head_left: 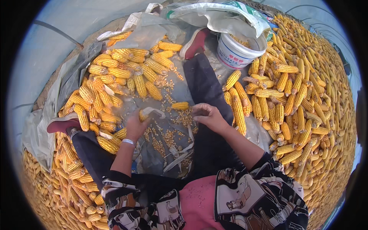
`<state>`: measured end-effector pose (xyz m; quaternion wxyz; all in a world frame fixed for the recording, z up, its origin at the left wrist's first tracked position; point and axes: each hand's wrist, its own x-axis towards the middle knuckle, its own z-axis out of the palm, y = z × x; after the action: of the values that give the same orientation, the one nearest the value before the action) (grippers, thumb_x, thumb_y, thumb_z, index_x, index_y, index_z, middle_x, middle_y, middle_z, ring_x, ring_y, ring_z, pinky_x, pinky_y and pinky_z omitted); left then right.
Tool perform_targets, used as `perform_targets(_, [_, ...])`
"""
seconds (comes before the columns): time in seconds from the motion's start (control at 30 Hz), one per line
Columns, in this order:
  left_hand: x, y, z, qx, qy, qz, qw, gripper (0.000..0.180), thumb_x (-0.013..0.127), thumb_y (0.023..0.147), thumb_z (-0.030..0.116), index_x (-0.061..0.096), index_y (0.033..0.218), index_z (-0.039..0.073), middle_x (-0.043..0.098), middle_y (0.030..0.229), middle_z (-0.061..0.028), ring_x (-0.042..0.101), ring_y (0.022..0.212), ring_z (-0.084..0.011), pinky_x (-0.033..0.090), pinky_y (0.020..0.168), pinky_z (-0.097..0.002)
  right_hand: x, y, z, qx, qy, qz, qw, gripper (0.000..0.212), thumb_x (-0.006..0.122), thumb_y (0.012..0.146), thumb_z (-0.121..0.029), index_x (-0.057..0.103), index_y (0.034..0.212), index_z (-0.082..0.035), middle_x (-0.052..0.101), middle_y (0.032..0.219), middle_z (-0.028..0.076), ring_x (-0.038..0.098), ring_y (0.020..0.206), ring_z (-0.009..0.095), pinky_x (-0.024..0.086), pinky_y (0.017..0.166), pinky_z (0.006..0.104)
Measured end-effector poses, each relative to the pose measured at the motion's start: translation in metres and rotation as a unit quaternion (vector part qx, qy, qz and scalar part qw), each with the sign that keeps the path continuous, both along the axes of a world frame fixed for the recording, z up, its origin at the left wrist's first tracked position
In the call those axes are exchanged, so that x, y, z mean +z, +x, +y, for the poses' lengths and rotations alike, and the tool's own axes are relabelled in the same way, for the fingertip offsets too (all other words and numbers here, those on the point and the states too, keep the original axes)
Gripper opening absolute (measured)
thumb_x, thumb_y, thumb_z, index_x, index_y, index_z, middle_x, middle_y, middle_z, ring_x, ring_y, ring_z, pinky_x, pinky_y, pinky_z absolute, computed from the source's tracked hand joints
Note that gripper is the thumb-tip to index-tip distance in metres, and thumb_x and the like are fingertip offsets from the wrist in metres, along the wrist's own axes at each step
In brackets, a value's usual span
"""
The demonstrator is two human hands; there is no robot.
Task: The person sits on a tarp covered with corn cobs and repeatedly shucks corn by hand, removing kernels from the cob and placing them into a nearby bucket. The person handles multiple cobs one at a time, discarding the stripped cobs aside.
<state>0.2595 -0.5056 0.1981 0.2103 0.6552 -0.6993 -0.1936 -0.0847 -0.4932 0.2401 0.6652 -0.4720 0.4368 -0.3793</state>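
My left hand [137,125] is closed around an ear of corn [143,115]; only its yellow end shows, and a pale strip of husk [156,112] sticks out from it to the right. To the right, my right hand [210,117] hovers near my thigh, its fingers curled together. Whether anything is pinched in them is hidden. Between the hands, a short ear of corn [180,105] lies on the grey plastic sheet [147,163]. Loose kernels [168,138] are scattered over the sheet below it.
A heap of yellow ears [115,73] lies ahead on the left, and a larger pile [306,103] fills the right side. A white bucket [240,51] holding kernels stands beyond my right leg, with a white sack [222,17] behind it. My legs stretch out on both sides.
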Motion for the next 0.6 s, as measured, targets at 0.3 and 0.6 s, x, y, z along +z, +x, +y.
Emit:
perform_targets(0.3, [0.018,-0.031,0.044,0.089,0.183,0.591,0.781,0.023,0.059,0.093,0.010,0.062,0.114,0.000,0.068,0.097,-0.0055,0.063,0.093,-0.0119,0.050,0.080,-0.0261,-0.011,0.121,0.016,0.181,0.000,0.271,0.945,0.069,0.083,0.063,-0.020,0.057,0.122,0.002,0.066,0.103,0.012,0.064,0.087,0.020,0.052,0.079,0.0347])
perform_targets(0.6, [0.000,-0.040,0.055,0.215,0.209,0.753,0.585,0.019,0.052,0.099,0.018,0.059,0.094,0.001,0.046,0.064,0.0043,0.046,0.061,-0.0108,0.044,0.067,-0.0307,-0.041,0.104,0.043,0.237,-0.039,0.332,0.912,0.048,0.076,0.063,-0.020,0.062,0.105,-0.001,0.067,0.087,0.017,0.067,0.080,0.029,0.051,0.075,0.0361])
